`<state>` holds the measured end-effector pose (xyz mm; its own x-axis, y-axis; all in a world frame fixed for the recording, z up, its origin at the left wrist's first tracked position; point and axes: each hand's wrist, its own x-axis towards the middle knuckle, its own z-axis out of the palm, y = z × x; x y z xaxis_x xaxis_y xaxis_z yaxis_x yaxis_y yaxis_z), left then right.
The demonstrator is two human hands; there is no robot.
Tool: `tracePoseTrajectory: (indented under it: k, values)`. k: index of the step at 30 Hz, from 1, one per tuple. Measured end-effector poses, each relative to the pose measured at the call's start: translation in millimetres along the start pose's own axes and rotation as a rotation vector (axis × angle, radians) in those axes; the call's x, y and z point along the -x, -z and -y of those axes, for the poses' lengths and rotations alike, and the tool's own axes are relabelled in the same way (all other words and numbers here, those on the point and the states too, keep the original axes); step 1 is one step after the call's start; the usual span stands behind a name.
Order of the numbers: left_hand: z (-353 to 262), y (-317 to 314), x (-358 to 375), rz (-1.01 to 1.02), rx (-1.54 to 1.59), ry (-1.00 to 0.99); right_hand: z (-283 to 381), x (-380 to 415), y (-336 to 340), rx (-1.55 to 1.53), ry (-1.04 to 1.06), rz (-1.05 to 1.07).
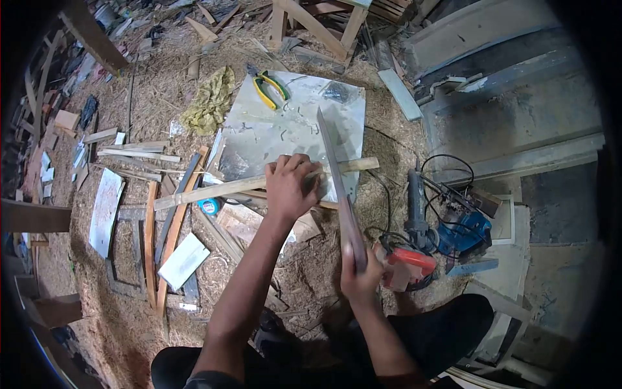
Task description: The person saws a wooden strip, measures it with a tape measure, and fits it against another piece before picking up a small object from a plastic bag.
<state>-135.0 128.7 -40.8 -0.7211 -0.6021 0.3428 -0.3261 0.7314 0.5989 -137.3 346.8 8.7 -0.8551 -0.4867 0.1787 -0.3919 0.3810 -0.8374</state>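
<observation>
A long pale wooden strip (227, 188) lies slantwise in front of me, its right end over a whitish board (253, 142). My left hand (291, 185) is closed around the strip, right of its middle. In my right hand (360, 272) is the handle end of a long saw-like blade (338, 178), which points away from me and crosses over the strip, right of my left hand. Whether its edge touches the wood I cannot tell. Pliers with yellow and green handles (271, 89) and small dark bent pieces rest on the board.
Right of my right hand are a red power tool (409, 266), a blue one (466, 233) and black cords. A blue tape measure (209, 206), a yellowish cloth (210, 104), wood strips (150, 243) and a white block (184, 261) lie on the shaving-covered floor.
</observation>
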Motion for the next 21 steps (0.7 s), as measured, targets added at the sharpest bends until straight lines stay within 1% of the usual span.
tracePoseTrajectory:
  k: [1,2,5,8,10,12,14,15,18,21]
  values:
    - [0.2,-0.7,0.2,-0.011,0.011,-0.006,-1.4,28.9,14.2,-0.039,-0.029,-0.011]
    - [0.8,-1.0,-4.2,-0.028,0.021,-0.014,-2.4,39.4,20.5,-0.081,-0.051,-0.022]
    - [-0.8,1.7,-6.2,-0.001,0.002,-0.013,-0.4,20.1,10.8,0.007,0.068,-0.054]
    - [0.5,2.8,-6.6,0.014,-0.019,-0.01,-4.4,-22.8,-6.6,0.091,-0.141,0.129]
    - [-0.9,0.4,-5.4,-0.026,0.019,-0.023,11.1,-12.9,7.6,0.068,-0.03,0.068]
    - [1.5,0.0,-1.1,-0.054,0.022,-0.03,11.8,15.2,16.5,-0.004,-0.028,0.037]
    - [0.3,-4.8,-1.7,-0.087,0.009,-0.034,-1.0,42.4,28.0,-0.109,-0.119,0.033]
    - [-1.4,-0.7,-4.9,-0.035,0.008,-0.011,-5.1,38.6,26.3,-0.06,-0.119,0.056]
    - [-1.3,2.8,-4.4,0.001,-0.001,-0.021,0.3,-34.5,-7.4,0.054,-0.074,0.127]
    - [0.5,1.8,-5.1,0.02,0.04,0.027,7.7,-17.2,-0.1,0.093,0.057,0.018]
